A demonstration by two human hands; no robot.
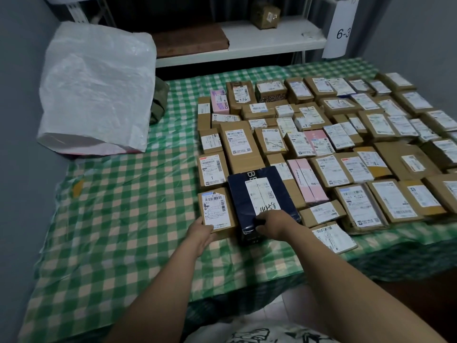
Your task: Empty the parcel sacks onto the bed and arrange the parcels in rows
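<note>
A single wide-angle view, worn on the head, looks from the near edge of the bed (118, 219). It faces forward and steeply down, close in, toward the far edge and the white shelf (272, 38) beyond.

Parcel sorting/pickup rm, prob. a spare bedroom doing the job. A bed (74, 243) w/ green-check cover (138, 184) is the work surface, spreading left of and beyond the fingers. Beyond and to the right of the fingers: dozens of parcels (338, 137) laid flat in rows, mostly brown cardboard, each w/ printed shipping label + barcode. The dark blue box (257, 194) held by the right-hand fingers (259, 229) has a no. penned on its label; the small brown box (216, 209) held by the left-hand fingers (204, 230) has a barcode label too. Far beyond the fingers: white shelf (259, 38) w/ one more box (265, 16) and a hanging paper tag (342, 28) marked "6-3". Beyond-left of the fingers: white woven sack (99, 90) against a grey wall (19, 95).
</note>
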